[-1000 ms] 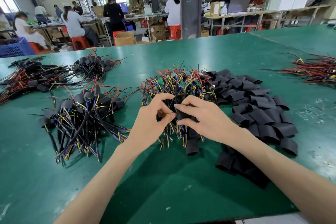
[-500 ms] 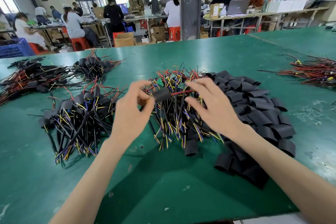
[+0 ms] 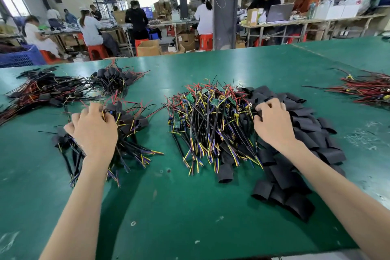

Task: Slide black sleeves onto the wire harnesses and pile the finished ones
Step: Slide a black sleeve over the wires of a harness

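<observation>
On the green table [image 3: 190,213] a heap of bare wire harnesses [image 3: 211,124] with small green boards lies in the middle. Just right of it spreads a heap of loose black sleeves [image 3: 308,131]. To the left is a pile of sleeved harnesses [image 3: 130,126]. My left hand [image 3: 92,131] lies on that pile, its fingers curled round a sleeved harness at the pile's top. My right hand [image 3: 272,124] is at the left edge of the sleeve heap, fingertips curled and pinching a black sleeve.
More sleeved harness piles lie at the far left [image 3: 42,93] and behind [image 3: 114,80]. A bundle of red wires [image 3: 369,91] sits at the right edge. One stray sleeve [image 3: 225,173] lies in front of the middle heap. People work at benches beyond the table.
My left hand has carried the sleeved harness from the middle over to the left pile. My right hand has moved right and back to the sleeve heap.
</observation>
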Motion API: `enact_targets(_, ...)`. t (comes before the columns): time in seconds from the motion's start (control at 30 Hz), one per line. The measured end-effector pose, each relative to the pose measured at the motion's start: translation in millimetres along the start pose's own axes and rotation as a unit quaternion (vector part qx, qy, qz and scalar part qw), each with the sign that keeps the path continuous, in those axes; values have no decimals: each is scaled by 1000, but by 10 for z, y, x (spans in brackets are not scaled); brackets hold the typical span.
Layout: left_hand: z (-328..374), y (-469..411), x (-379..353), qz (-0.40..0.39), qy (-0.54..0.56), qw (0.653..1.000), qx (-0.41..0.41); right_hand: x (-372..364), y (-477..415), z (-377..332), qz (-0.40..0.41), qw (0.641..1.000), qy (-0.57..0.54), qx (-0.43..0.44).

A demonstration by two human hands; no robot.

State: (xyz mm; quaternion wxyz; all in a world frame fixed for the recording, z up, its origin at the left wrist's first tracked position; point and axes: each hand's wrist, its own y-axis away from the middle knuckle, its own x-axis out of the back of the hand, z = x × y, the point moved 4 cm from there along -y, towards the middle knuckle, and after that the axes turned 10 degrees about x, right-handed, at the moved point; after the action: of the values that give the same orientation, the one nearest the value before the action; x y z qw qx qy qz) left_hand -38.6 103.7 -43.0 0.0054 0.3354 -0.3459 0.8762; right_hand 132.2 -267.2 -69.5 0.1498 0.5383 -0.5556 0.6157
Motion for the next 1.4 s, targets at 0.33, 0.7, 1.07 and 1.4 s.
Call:
enact_targets(0.33,334,131,117,6,79,997,18,-114,8,194,-130,987,83,-44)
enact_targets(0.7,1534,525,-653,-368,220,902,51,-108,-16,224,-118,991,62,9)
enact_targets(1.07,1571,320,-871,-424,257,855,155,-25,-39,58,-15,998,43,40)
enact_targets(1.4,1605,266,-948,-481,353,759,261,-30,-26,2,-3,999,9,49)
